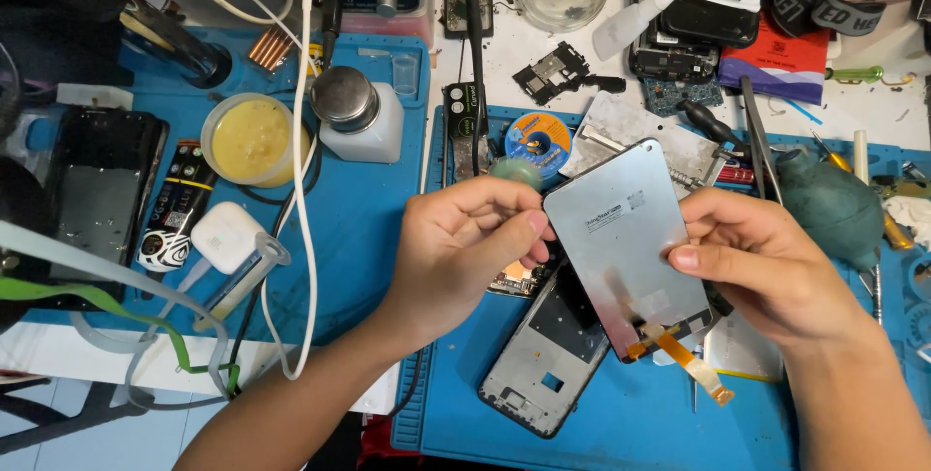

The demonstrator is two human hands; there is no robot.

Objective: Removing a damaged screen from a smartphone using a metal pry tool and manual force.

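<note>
Blue work mats (369, 238) cover a cluttered counter strewn with phone parts, a white cable (303, 190) and a tub of yellow paste (254, 138). Both hands hold a grey phone screen panel (626, 238) tilted above an empty phone frame (548, 355): the left hand (461, 248) has its grip closed on the panel's left edge, the right hand (766, 267) pinches its right edge. An orange flex ribbon (690, 359) hangs from the panel's lower end.

Two bare forearms reach up from the bottom edge and angle toward each other. The left hand (461, 243) curls its fingers inward, thumb extended in a pinch. The right hand (766, 258) mirrors it, thumb pressed forward; its fingertips seem tucked underneath, hidden.
</note>
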